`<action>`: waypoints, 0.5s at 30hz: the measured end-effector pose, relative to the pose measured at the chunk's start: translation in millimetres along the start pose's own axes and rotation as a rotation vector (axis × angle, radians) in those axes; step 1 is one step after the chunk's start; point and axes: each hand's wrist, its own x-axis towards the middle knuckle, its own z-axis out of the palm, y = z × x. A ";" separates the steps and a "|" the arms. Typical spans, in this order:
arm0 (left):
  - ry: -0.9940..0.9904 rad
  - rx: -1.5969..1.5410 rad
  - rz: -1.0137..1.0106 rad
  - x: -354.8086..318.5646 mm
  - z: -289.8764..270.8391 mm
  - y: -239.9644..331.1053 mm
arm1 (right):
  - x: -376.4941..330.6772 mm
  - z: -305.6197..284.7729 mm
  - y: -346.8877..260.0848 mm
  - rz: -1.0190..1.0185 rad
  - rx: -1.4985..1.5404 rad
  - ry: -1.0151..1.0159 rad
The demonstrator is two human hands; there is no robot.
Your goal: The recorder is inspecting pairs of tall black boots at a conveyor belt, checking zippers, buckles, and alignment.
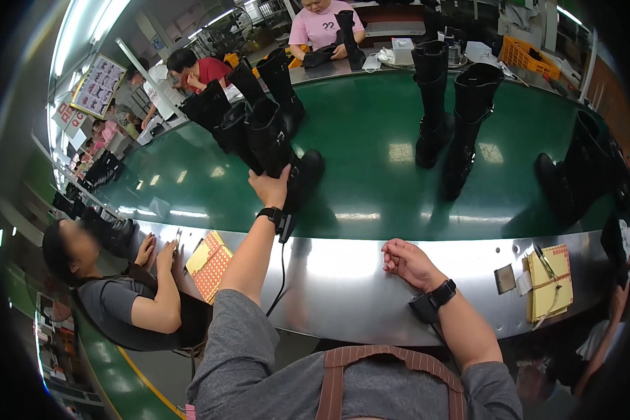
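My left hand (270, 187) reaches forward over the green surface and grips a black boot (267, 136) at its ankle. The boot stands upright, its toe to the right. Several other tall black boots (280, 80) crowd behind and to the left of it, partly hiding one another. Over the bare metal edge (329, 262) in front of me is my right hand (411, 264), fingers curled in and nothing seen in them. Each wrist wears a dark band with a small box, and a cable runs from it.
A pair of black boots (465, 126) stands at centre right, with more boots (577, 168) at far right. Yellow papers with a dark tool (549, 283) lie right; patterned papers (210, 266) lie left. A seated co-worker (129, 294) is at my left; another (327, 31) handles boots across.
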 end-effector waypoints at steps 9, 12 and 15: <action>-0.450 0.171 -0.163 8.2 -49.3 -24.5 | -4.9 16.5 -0.5 -0.025 -0.161 0.088; -0.777 0.484 -0.245 6.5 -79.4 21.0 | -26.1 24.6 -21.1 -0.043 -0.301 0.133; -0.917 0.479 -0.023 -3.8 -108.1 77.7 | -46.2 12.4 -40.2 -0.085 -0.253 0.075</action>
